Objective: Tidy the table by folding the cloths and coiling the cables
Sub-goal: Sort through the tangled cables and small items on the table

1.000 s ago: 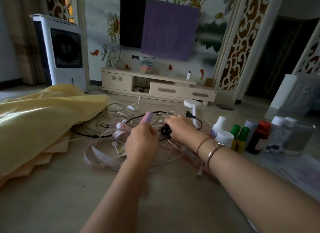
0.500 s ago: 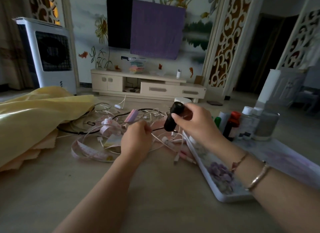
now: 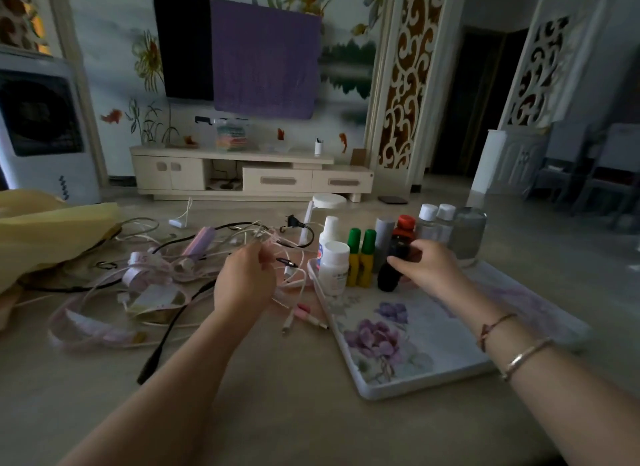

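Here your right hand (image 3: 427,269) grips the black cylinder (image 3: 393,268) upright on the tray (image 3: 398,389), clearing it away, while your left hand (image 3: 242,280) pinches tangled cables (image 3: 270,238).

One head cam, worn high, looks fwd and down across beige table (image 3: 284,396); forearms close at near edge, cream TV cabinet (image 3: 249,174) far.

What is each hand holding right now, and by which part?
The left hand pinches a bunch of thin white cables mid-length. The right hand grips the black cylinder on the tray near its top.
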